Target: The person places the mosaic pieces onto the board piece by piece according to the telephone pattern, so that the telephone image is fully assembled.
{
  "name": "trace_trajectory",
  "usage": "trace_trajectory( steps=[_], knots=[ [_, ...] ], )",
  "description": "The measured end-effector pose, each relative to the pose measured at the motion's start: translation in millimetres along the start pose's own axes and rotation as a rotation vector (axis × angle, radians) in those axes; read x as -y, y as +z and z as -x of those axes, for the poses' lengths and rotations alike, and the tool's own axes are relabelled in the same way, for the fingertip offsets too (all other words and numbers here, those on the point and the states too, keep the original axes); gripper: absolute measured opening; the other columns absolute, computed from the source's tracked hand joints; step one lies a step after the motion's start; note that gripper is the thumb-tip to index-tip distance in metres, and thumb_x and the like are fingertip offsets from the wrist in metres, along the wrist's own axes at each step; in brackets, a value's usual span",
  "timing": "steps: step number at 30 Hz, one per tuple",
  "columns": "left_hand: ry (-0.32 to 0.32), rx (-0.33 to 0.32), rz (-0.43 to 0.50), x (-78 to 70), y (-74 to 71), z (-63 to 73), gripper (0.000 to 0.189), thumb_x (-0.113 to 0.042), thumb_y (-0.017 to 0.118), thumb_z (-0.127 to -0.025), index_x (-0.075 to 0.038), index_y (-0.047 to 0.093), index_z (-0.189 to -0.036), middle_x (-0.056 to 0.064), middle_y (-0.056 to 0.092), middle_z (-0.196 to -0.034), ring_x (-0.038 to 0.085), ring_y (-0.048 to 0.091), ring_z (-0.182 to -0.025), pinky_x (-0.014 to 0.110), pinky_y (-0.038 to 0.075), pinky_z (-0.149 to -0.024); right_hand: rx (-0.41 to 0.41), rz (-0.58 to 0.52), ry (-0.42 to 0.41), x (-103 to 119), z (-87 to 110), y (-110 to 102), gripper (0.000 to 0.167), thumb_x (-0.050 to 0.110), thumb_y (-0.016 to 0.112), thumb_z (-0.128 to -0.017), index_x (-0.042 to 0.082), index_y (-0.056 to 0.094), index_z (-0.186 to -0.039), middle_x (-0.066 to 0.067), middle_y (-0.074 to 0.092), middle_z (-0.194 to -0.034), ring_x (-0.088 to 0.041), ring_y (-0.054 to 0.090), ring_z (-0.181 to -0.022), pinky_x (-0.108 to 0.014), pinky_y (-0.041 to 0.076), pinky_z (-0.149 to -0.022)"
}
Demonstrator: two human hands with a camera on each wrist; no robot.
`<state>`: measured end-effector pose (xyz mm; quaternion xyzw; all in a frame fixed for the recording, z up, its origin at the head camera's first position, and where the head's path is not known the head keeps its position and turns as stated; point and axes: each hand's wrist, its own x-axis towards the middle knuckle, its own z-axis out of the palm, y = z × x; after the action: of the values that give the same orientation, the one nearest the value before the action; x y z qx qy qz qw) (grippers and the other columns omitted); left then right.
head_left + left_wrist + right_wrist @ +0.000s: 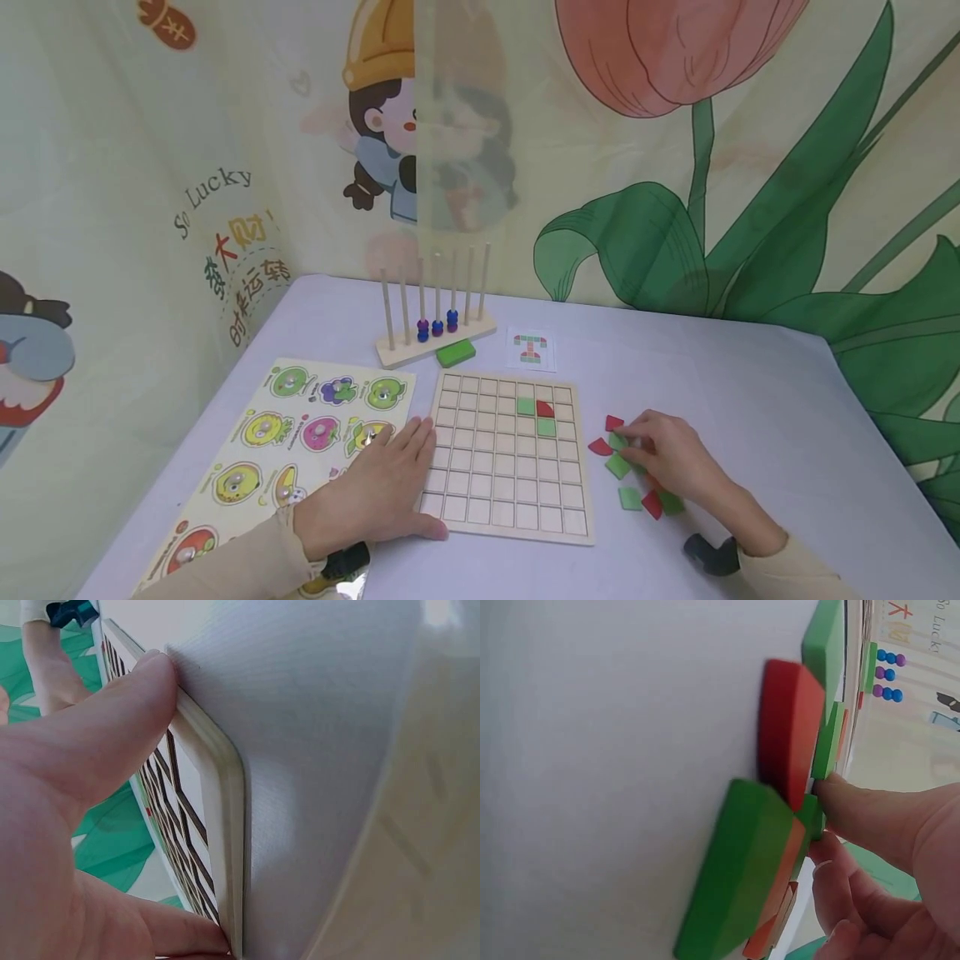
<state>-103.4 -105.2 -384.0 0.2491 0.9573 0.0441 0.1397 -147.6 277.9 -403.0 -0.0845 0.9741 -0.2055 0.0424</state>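
Observation:
A wooden grid board (517, 536) lies in the middle of the table. Two green squares (527, 406) and one red quarter-round piece (545, 408) sit in its upper right cells. My left hand (375, 492) rests flat at the board's left edge, fingers straight, thumb by the near corner. To the right of the board is a loose pile of green pieces (630, 498) and red pieces (600, 447). My right hand (670, 450) is over this pile, and its thumb and forefinger pinch a small green block (818, 817), partly hidden by the fingertips.
A fruit puzzle board (296, 392) lies on the left, partly under my left arm. Behind the grid board stand a wooden peg rack (390, 357) with beads, a green block (455, 352) and a pattern card (531, 349). A printed curtain (637, 150) hangs behind the table.

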Motion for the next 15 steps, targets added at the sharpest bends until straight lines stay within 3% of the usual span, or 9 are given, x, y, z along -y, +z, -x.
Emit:
trace_trajectory(
  steps=[6, 15],
  knots=[
    [0.006, -0.005, -0.007, 0.2, 0.3, 0.2, 0.117, -0.075, 0.072, -0.077, 0.004, 0.036, -0.156, 0.021, 0.031, -0.167, 0.036, 0.029, -0.157, 0.058, 0.027, -0.126, 0.004, -0.005, -0.015, 2.0, -1.0, -2.7, 0.036, 0.013, 0.084, -0.084, 0.008, 0.078, -0.119, -0.002, 0.065, -0.091, -0.014, 0.051, -0.073, -0.022, 0.046, -0.049],
    [0.001, 0.007, -0.009, 0.5, 0.4, -0.1, 0.117, -0.075, 0.072, -0.077, 0.003, 0.036, -0.156, 0.020, 0.031, -0.167, 0.036, 0.029, -0.157, 0.058, 0.026, -0.126, -0.036, -0.020, -0.120, 16.3, -12.1, -9.2, 0.035, 0.014, 0.082, -0.086, 0.006, 0.077, -0.120, -0.001, 0.070, -0.097, -0.013, 0.057, -0.082, -0.018, 0.050, -0.060]
  ],
)
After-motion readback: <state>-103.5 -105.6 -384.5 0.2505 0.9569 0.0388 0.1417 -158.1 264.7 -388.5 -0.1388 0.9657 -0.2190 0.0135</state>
